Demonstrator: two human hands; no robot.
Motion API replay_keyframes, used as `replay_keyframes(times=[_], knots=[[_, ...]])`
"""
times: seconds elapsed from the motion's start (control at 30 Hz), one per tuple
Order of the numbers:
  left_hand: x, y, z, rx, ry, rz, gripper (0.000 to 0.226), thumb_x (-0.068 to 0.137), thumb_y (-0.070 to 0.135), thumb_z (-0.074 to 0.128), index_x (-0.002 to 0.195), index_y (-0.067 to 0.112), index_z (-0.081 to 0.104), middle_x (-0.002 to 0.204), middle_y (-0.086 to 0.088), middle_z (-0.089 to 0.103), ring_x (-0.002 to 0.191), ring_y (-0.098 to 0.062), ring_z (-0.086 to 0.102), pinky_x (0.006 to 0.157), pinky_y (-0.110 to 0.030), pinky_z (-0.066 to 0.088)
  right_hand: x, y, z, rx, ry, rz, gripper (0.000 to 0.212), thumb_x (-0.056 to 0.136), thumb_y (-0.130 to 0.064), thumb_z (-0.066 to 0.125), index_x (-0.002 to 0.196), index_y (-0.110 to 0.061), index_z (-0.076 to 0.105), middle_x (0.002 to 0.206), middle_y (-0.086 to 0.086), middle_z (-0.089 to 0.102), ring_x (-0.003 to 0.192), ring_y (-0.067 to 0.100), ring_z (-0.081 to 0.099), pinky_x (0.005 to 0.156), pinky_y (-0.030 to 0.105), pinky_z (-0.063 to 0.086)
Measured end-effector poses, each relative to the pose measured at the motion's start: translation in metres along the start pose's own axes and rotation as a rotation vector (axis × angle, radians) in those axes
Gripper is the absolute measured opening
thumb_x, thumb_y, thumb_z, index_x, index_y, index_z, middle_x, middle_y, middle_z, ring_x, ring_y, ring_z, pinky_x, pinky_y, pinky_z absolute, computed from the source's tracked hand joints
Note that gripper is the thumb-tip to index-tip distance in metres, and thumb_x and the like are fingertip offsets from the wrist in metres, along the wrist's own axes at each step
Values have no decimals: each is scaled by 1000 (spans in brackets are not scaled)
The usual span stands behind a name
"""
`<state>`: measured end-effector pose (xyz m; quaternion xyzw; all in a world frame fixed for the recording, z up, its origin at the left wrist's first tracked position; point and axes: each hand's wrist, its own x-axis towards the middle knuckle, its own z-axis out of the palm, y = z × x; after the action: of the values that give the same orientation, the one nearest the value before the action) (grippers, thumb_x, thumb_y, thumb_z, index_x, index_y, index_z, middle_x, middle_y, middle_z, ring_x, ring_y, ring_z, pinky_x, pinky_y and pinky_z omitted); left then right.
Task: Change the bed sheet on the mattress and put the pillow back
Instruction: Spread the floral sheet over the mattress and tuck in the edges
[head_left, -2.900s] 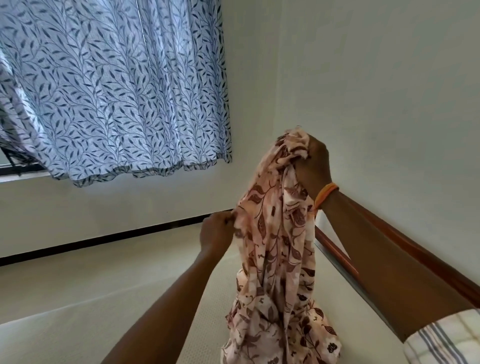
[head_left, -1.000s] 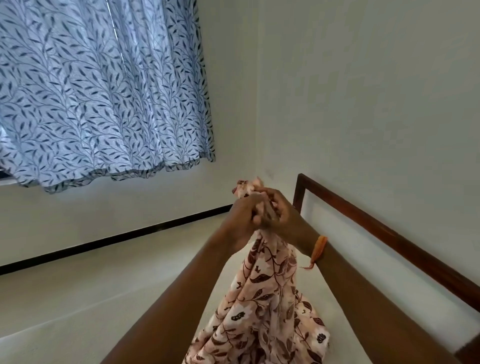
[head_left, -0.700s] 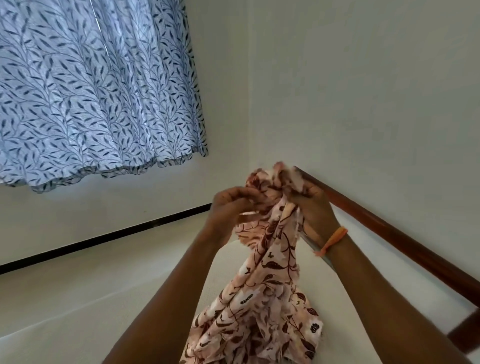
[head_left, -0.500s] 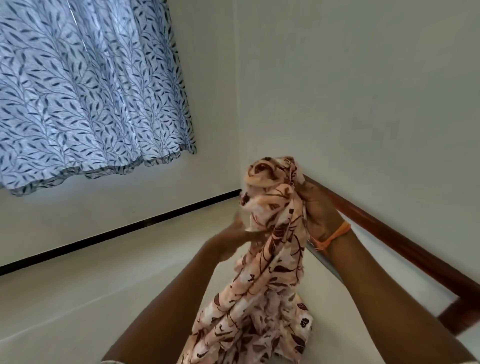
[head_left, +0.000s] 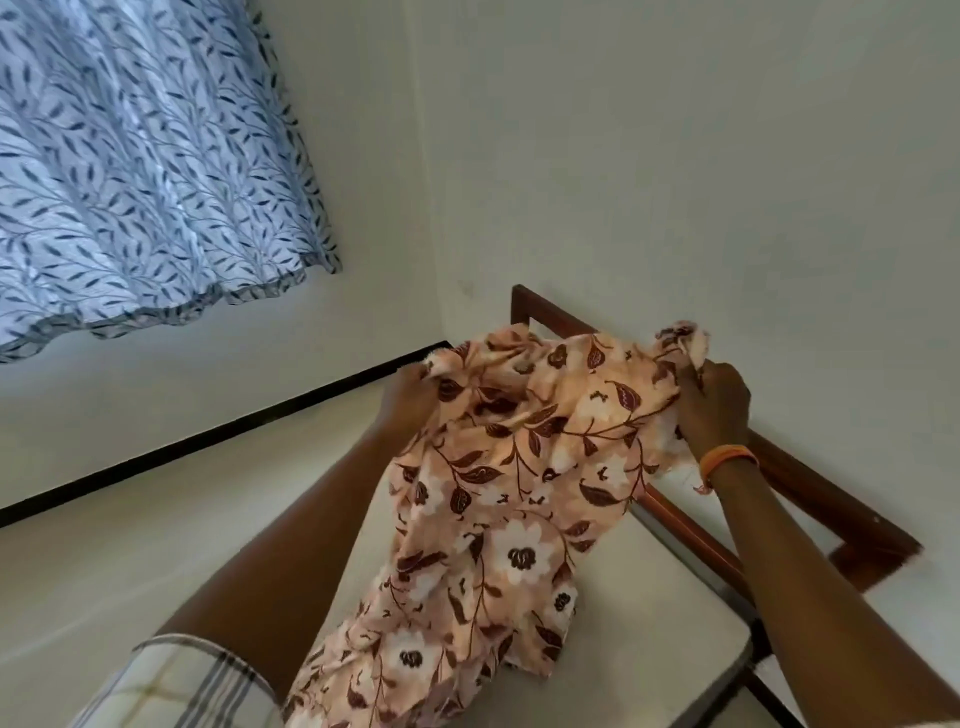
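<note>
A peach bed sheet (head_left: 498, 499) printed with brown leaves and white flowers hangs in the air in front of me, spread between both hands. My left hand (head_left: 408, 397) grips its upper left edge. My right hand (head_left: 719, 410), with an orange band at the wrist, grips a bunched upper right corner. The rest of the sheet drapes down onto the bare cream mattress (head_left: 156, 545) below. No pillow is in view.
A dark wooden headboard rail (head_left: 810, 488) runs along the white wall on the right. A blue leaf-patterned curtain (head_left: 135, 166) hangs at the upper left. A black strip (head_left: 208, 434) marks the mattress's far edge against the wall.
Both hands held the sheet bunched together in front of me. They have moved apart, the right hand toward the headboard, and the sheet's top edge is now spread wide between them.
</note>
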<state>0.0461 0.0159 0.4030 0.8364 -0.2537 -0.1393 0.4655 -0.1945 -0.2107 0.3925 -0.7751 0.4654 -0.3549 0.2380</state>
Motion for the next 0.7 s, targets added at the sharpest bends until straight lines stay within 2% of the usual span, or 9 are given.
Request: replay_keyframes(times=[0.07,0.13,0.17,0.27,0.37,0.47,0.57,0.63,0.7], knots=[[2,11,0,-2,15,20,28,95,5,43,78,10,65,68,-5,64,65,-23,59,59,-31,39,-8,22,-5,-321,44,94,39,99,-35,50,98,0,68,111,26,50,98,42,49,81,46,45],[0,19,6,-6,20,37,27,99,12,43,78,14,59,71,2,59,67,-17,56,61,-31,39,-23,33,-19,-542,27,122,39,99,-37,48,99,-3,68,109,24,52,99,43,51,82,48,47],[-2,22,9,-16,16,57,25,100,19,46,78,16,58,73,5,58,69,-15,54,61,-30,38,-31,39,-24,-535,-37,119,40,101,-35,46,100,-1,67,105,25,58,98,44,55,82,47,49],[-6,22,25,-16,-92,127,23,98,37,53,83,24,63,79,4,65,73,-15,61,60,-29,46,-50,58,-31,-266,-210,248,38,101,-30,47,100,3,65,99,23,67,92,41,64,82,45,54],[-11,17,46,-39,-225,154,24,97,36,53,107,17,66,96,-2,70,86,-17,67,68,-28,51,-70,77,-32,250,-77,584,47,96,-50,45,94,-6,62,92,21,70,81,38,68,76,54,57],[-19,19,67,-83,-313,157,23,101,28,49,109,13,65,97,-4,70,83,-15,66,67,-25,49,-102,78,-45,771,21,840,36,102,-41,40,98,-10,58,68,14,72,59,27,70,51,35,58],[-21,19,90,-141,-331,112,23,102,26,48,112,11,61,97,-5,68,80,-12,63,61,-23,47,-129,102,-59,939,214,936,31,103,-33,41,96,-10,61,69,13,73,57,23,70,52,33,59],[-20,18,106,-133,-360,104,27,100,29,51,117,8,58,100,-9,67,78,-14,63,56,-21,46,-142,130,-65,717,357,873,31,99,-37,46,95,-14,67,89,17,74,76,29,71,74,43,60],[-17,18,123,-106,-440,163,21,99,22,53,113,8,60,91,-8,67,68,-11,59,51,-17,44,-153,151,-69,296,335,788,37,100,-36,45,103,-8,70,104,21,70,97,37,64,90,43,51]])
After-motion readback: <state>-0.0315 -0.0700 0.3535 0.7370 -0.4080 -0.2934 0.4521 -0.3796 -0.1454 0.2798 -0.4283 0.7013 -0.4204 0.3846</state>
